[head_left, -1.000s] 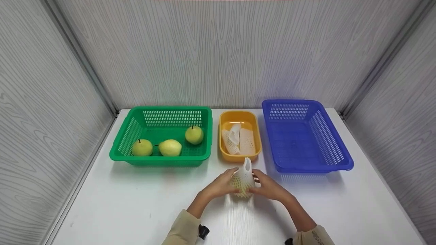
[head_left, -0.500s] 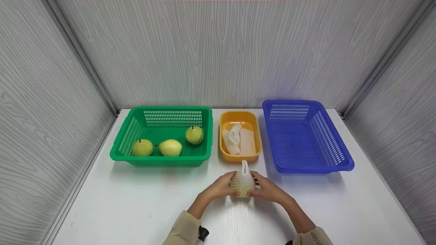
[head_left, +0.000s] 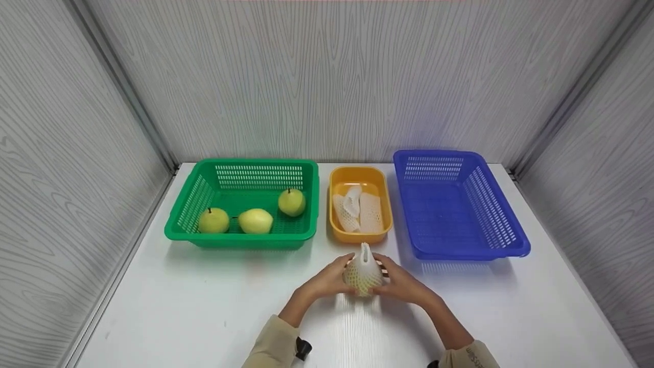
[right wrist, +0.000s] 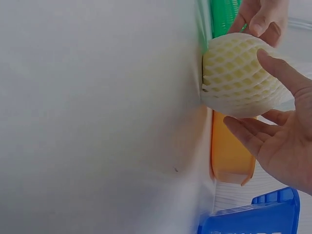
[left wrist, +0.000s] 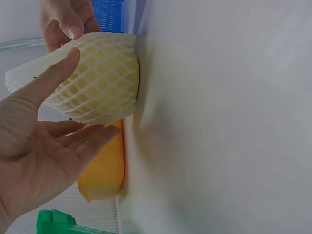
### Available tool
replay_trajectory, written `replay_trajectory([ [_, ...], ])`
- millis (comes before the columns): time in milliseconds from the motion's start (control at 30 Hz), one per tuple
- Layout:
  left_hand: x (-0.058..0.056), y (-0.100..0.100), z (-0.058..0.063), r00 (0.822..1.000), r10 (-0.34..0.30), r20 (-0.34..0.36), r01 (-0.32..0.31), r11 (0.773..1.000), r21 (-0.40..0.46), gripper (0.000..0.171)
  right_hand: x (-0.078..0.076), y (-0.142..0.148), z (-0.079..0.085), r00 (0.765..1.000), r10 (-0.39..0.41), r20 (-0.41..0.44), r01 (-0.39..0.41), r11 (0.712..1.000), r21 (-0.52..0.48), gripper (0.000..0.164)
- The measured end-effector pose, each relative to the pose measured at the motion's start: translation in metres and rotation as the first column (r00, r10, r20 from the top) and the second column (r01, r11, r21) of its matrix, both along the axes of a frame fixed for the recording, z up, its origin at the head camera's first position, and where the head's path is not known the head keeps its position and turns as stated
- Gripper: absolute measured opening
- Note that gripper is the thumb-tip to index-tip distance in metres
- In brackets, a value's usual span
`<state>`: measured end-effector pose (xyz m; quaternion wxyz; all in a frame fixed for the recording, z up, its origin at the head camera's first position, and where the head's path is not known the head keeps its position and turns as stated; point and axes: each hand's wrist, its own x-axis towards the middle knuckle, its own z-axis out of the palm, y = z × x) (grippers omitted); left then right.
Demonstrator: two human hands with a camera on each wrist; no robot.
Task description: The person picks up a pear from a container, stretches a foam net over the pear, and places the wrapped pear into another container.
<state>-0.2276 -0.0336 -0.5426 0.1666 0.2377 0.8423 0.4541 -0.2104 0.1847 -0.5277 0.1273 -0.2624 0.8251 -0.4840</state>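
A pear point(head_left: 363, 280) in a white foam net sleeve point(left wrist: 97, 78) stands upright on the white table, its yellow-green skin showing through the mesh. The sleeve's narrow upper end rises above the fruit. My left hand point(head_left: 331, 278) grips it from the left, thumb on the near side and fingers behind. From the right, my right hand point(head_left: 405, 283) holds it the same way. In the right wrist view the net point(right wrist: 243, 75) reaches down to the tabletop around the pear.
Behind the hands stands a yellow bin point(head_left: 360, 237) with several foam nets point(head_left: 371, 212) inside. A green basket point(head_left: 240, 238) with three bare pears point(head_left: 255, 222) is at the left, a blue basket point(head_left: 460, 253) at the right. Panel walls point(head_left: 327, 82) enclose the table.
The net has slid a little lower over the pear and its top end stands straighter, shifted slightly left. Both hands keep their hold in nearly the same place.
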Motion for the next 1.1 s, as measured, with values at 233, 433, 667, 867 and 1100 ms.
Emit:
replay_trajectory([
  [233, 0.0, 0.001, 0.002, 1.0, 0.01, 0.004, -0.01, 1.0, -0.008, 0.074, 0.009, -0.006, 0.024, 1.0, 0.012, -0.005, -0.012, 1.0, 0.016, 0.063],
  [433, 0.002, 0.002, -0.006, 1.0, 0.01, -0.016, -0.01, 1.0, 0.024, 0.075, 0.01, -0.005, 0.021, 1.0, 0.005, 0.001, -0.005, 0.999, 0.032, 0.065],
  [667, 0.002, 0.003, -0.011, 1.0, 0.009, -0.021, -0.009, 0.999, 0.032, 0.076, 0.005, -0.004, 0.007, 0.999, 0.011, 0.032, -0.011, 1.0, -0.018, 0.068],
  [867, -0.001, 0.003, -0.011, 1.0, 0.019, 0.0, -0.019, 0.999, 0.047, 0.075, -0.008, 0.001, -0.021, 0.998, -0.009, 0.059, 0.01, 1.0, -0.017, 0.072],
  [1100, -0.003, 0.001, -0.008, 0.991, 0.058, 0.118, -0.069, 0.993, 0.097, 0.07, -0.013, 0.003, -0.023, 0.995, -0.042, 0.094, 0.047, 0.998, -0.052, 0.069],
])
